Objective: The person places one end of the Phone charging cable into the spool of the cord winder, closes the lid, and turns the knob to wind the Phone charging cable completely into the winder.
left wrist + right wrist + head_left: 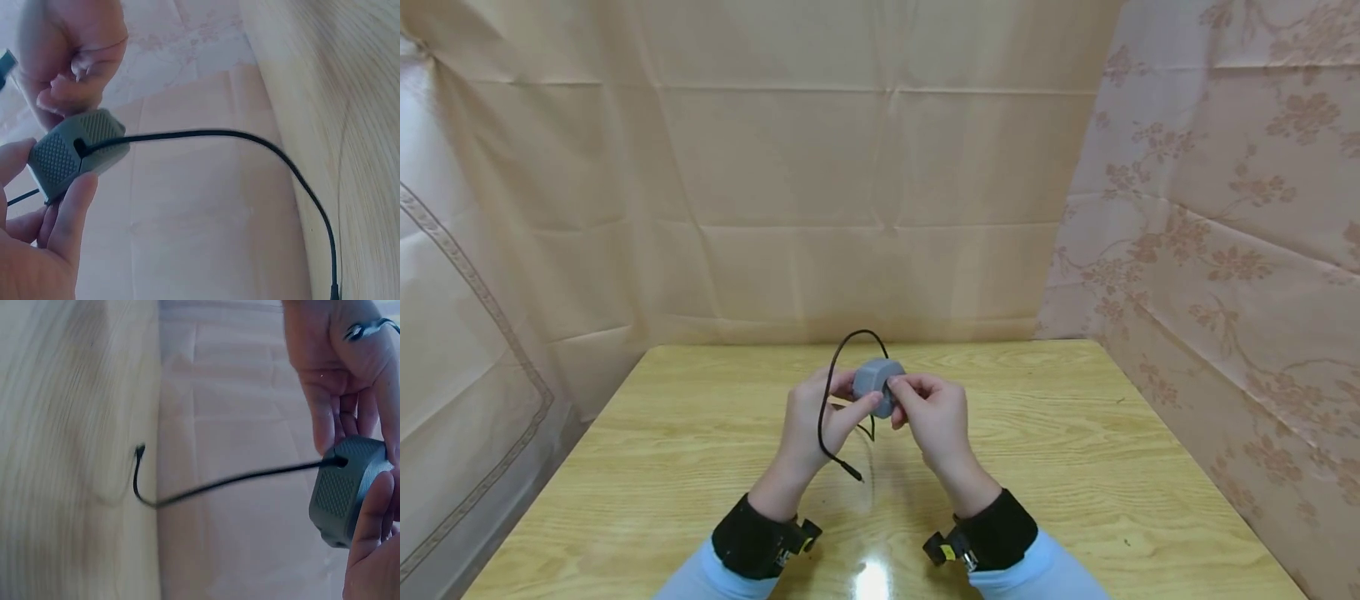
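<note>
Cloth hangings: three that I see: a beige sheet (850, 167) behind, a trimmed pale cloth (460, 350) left, a floral cloth (1210, 258) right.
Table: one, wood-grained (662, 475), below both hands.
Wristbands: two, black (748, 542).
Left hand (805, 414): thumb and fingers clamped on the grey block.
Right hand (937, 414): thumb and fingertips pinching its right side.
Grey block (871, 375): one, held above the table, between the hands.
Black cable (212, 132): leaves the block; in my head view its loop crosses before the left hand.
Plug (852, 472): one, at the cable's free end.

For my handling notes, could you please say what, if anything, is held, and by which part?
A grey corded block: the left hand grips its left side, the right hand its right side.
</note>
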{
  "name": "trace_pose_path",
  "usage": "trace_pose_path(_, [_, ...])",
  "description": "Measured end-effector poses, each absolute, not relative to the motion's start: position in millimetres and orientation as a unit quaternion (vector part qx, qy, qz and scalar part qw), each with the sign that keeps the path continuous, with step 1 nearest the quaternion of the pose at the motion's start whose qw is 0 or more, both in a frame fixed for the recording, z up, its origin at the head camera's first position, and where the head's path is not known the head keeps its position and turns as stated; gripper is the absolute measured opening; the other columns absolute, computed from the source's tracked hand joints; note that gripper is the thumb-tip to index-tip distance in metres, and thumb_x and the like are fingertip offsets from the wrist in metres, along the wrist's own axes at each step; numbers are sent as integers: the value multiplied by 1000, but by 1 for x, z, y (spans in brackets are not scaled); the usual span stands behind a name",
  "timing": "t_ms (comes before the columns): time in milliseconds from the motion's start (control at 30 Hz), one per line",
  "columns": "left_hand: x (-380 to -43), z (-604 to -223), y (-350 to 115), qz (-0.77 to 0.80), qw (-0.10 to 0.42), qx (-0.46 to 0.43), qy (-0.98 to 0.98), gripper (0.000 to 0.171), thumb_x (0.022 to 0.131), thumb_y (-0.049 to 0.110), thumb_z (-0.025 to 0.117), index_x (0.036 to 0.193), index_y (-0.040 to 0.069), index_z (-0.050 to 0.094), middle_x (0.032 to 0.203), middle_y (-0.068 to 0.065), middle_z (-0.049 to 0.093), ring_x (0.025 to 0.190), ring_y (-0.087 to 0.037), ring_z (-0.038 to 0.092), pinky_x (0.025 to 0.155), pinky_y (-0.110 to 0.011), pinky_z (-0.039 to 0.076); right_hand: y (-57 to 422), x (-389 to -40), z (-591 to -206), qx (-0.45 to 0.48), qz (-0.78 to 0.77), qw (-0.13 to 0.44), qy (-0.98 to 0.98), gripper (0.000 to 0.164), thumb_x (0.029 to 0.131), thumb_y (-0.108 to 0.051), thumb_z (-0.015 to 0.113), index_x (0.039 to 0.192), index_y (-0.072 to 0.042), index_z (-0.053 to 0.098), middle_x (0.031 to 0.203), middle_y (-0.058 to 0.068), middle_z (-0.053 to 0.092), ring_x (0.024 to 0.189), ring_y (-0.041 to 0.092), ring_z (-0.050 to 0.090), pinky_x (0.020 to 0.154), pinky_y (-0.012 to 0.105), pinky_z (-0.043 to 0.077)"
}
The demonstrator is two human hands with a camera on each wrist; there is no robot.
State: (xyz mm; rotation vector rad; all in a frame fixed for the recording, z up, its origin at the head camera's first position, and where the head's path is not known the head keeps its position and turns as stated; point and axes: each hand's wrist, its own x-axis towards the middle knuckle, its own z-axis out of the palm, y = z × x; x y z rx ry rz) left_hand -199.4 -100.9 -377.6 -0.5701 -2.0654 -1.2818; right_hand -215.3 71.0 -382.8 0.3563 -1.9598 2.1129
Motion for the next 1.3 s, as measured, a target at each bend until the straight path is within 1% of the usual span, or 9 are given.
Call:
trace_pose_path(100, [-201,-380,-100,-484,334,-221,-778,29,82,16,87,103,0,77,87,-8,67,75,-18,69,56,-23,57,66,-217,-383,86,781,79,-613,16,96,-8,71,92,8,74,73,13,63,51,14,56,51,28,54])
trace_pose_path(200, [-203,-383,-99,-488,347,-234,-766,28,81,14,88,101,-1,77,88,-9,66,74,-19,70,57,-23,57,62,-218,-384,50,822,51,-565,16,96,-4,70,92,11,71,74,11,63,51,12,55,51,26,53])
trace_pose_path(333, [-206,-387,-100,-478,357,-241,-766,28,80,13,89,102,1,77,88,-8,65,76,-20,69,58,-22,57,59,-219,-387,15,842,29,-538,15,96,-5,70,92,10,70,73,9,64,51,11,56,52,25,54])
trace_pose_path(500, [-208,-388,-102,-481,347,-224,-773,28,80,16,90,100,1,77,87,-8,66,77,-20,69,57,-22,57,61,-221,-389,16,831,28,-555,16,95,-8,72,95,9,73,73,9,66,53,11,60,57,27,57])
trace_pose_path(800, [-211,-387,-109,-506,309,-203,-779,31,81,17,87,104,0,78,88,-7,68,76,-19,66,58,-25,58,67,-221,-393,126,742,104,-650,13,93,-13,77,94,1,78,76,17,70,59,19,67,64,38,61])
trace_pose_path(933, [-213,-387,-114,-520,288,-195,-780,26,82,17,86,102,3,79,88,-6,68,77,-19,66,59,-27,58,69,-222,-394,171,710,118,-673,14,91,-15,79,95,-2,79,79,14,72,63,21,69,65,38,61])
trace_pose_path(1067, [-212,-383,-117,-518,278,-188,-787,25,81,18,85,102,5,79,87,-5,68,77,-18,66,59,-30,58,75,-222,-390,201,690,139,-681,16,91,-13,79,99,0,78,83,13,73,66,21,70,65,36,61])
trace_pose_path(1167, [-212,-379,-120,-510,277,-180,-795,26,81,21,85,102,5,80,87,-3,70,76,-17,66,60,-31,57,83,-221,-383,226,669,170,-688,15,91,-9,78,102,1,77,85,14,73,68,22,70,63,35,61])
trace_pose_path(1300, [-209,-372,-125,-520,255,-163,-799,27,82,24,83,103,8,80,87,-2,71,77,-18,66,62,-34,55,97,-221,-373,277,583,236,-727,17,89,-7,79,106,-2,77,90,9,74,70,19,70,60,31,59])
